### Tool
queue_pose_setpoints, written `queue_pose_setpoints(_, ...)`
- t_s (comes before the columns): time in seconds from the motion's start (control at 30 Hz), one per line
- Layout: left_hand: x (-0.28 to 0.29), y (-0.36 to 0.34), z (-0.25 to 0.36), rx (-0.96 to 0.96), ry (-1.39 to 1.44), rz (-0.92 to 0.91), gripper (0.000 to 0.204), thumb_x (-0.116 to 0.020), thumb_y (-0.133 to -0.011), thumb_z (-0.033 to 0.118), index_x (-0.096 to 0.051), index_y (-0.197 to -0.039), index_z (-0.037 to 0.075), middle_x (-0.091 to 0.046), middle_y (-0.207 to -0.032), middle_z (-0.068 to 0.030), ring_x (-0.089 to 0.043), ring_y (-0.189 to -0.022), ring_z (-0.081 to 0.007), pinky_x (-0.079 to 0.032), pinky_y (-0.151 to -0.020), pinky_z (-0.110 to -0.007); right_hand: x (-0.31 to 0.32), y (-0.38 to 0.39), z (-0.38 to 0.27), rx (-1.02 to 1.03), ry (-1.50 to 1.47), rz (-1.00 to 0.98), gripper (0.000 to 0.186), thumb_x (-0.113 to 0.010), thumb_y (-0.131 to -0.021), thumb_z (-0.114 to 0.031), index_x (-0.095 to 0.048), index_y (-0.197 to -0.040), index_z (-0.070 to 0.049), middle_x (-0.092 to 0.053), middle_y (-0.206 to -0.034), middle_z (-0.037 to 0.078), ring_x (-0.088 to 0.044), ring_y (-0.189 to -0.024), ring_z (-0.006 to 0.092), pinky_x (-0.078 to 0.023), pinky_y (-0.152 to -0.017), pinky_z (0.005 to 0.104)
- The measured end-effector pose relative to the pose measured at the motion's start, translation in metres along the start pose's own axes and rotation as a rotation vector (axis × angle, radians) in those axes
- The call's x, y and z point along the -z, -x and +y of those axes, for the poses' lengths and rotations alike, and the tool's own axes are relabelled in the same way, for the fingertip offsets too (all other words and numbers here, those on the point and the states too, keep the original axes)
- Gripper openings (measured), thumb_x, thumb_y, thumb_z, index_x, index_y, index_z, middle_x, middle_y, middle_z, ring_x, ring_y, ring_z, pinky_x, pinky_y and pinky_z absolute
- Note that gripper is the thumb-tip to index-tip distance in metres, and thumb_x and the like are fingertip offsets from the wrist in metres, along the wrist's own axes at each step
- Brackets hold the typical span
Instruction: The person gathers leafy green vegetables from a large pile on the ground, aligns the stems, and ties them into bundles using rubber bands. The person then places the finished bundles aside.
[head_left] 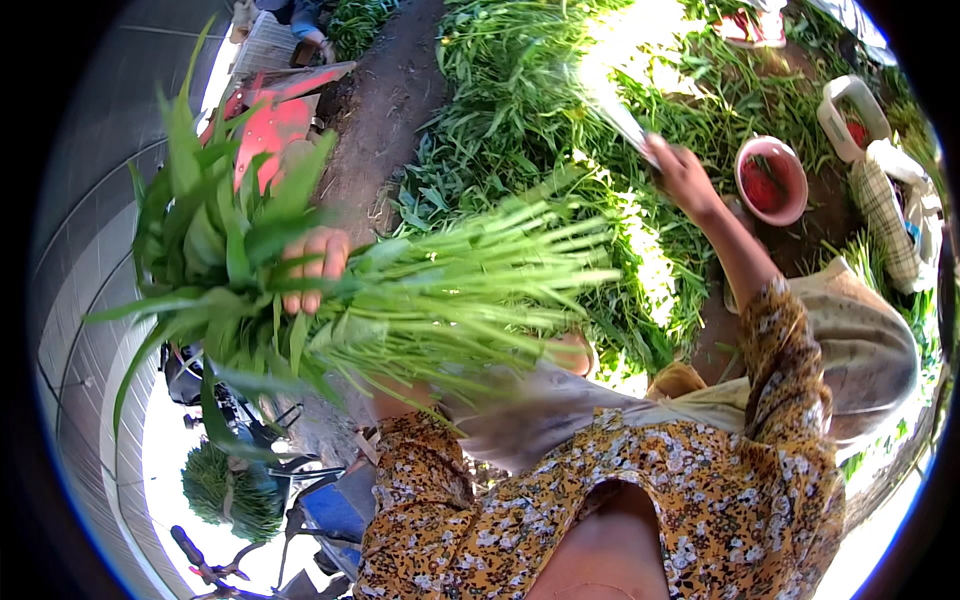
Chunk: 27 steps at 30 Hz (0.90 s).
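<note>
My left hand (318, 268) is closed round a big bunch of leafy green stems (450, 285), raised in front of me. The leaves spread to the left and the stem ends point right. Up and to the right, my right hand (683, 180) grips a knife (618, 112) by its handle. Its pale blade slants up and left, apart from the bunch and partly lost in glare. Below the knife lies a wide heap of loose green stalks (510, 110) on the ground.
A pink bucket (772, 180) with red stuff inside stands at the right. Beyond it are a pale plastic container (853, 118) and a checked cloth (885, 220). A red object (272, 125) stands at the far left. Lower left, a tied green bundle (232, 490) sits beside a bicycle's handlebar (205, 565). Another person's hand (322, 48) shows at the top left.
</note>
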<state>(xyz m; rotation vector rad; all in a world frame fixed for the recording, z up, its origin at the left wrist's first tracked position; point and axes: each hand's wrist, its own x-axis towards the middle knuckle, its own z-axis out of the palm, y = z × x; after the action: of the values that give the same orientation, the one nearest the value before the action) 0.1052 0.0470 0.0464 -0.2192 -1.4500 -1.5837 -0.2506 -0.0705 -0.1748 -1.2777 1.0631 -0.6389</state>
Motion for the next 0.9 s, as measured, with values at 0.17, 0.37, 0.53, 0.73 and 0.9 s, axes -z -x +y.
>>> queue_pose_setpoints(0.17,-0.021,-0.037,-0.003,0.015,0.054,-0.095,0.038,-0.051,-0.087,0.017,-0.042,-0.123,0.007,-0.063,-0.079,-0.0082,-0.063,-0.064,-0.0185,-0.054,-0.059,-0.033,-0.075,0.019,-0.078,0.164,0.379,-0.901,0.075,-0.03,-0.085,-0.067,-0.061,-0.104,-0.002,-0.058,-0.083,0.016,-0.056,-0.082,0.0257,-0.049,-0.074,0.0366)
queue_pose_setpoints(0.37,-0.002,-0.021,0.002,-0.166,0.164,-0.223,0.049,-0.054,-0.085,0.012,-0.035,-0.13,0.003,-0.062,-0.081,-0.0116,-0.063,-0.065,-0.0212,-0.056,-0.068,-0.035,0.015,0.04,0.086,-0.059,0.821,-0.671,0.058,-0.044,-0.087,-0.054,-0.067,-0.081,-0.001,-0.055,-0.059,0.019,-0.051,-0.051,0.029,-0.043,-0.058,0.0433)
queue_pose_setpoints(0.53,0.007,-0.002,0.007,-0.091,0.144,-0.18,0.042,-0.053,-0.085,0.009,-0.039,-0.125,0.007,-0.062,-0.081,-0.0067,-0.061,-0.07,-0.0182,-0.054,-0.071,-0.03,0.024,0.018,0.035,0.035,0.173,-0.292,0.056,-0.037,-0.091,-0.053,-0.057,-0.071,-0.004,-0.041,-0.049,0.004,-0.044,-0.046,0.013,-0.036,-0.045,0.0315)
queue_pose_setpoints(0.73,0.02,-0.009,0.005,-0.161,-0.063,-0.1,0.014,-0.048,-0.09,0.012,-0.062,-0.091,0.012,-0.061,-0.086,0.0033,-0.057,-0.075,-0.01,-0.041,-0.076,-0.026,-0.082,0.012,-0.028,0.384,0.194,-0.655,0.065,-0.036,-0.09,-0.058,-0.06,-0.072,0.0,-0.045,-0.05,0.005,-0.043,-0.048,0.0188,-0.041,-0.051,0.0361)
queue_pose_setpoints(0.9,-0.026,0.004,-0.04,-0.14,-0.41,0.73,0.034,-0.07,-0.071,0.033,-0.053,-0.084,0.007,-0.052,-0.078,-0.0008,-0.049,-0.083,-0.0153,-0.035,-0.08,-0.03,-0.042,0.031,0.065,-0.037,0.345,-0.458,0.07,-0.035,-0.087,-0.063,-0.067,-0.076,-0.002,-0.048,-0.051,0.01,-0.049,-0.049,0.0192,-0.041,-0.052,0.039)
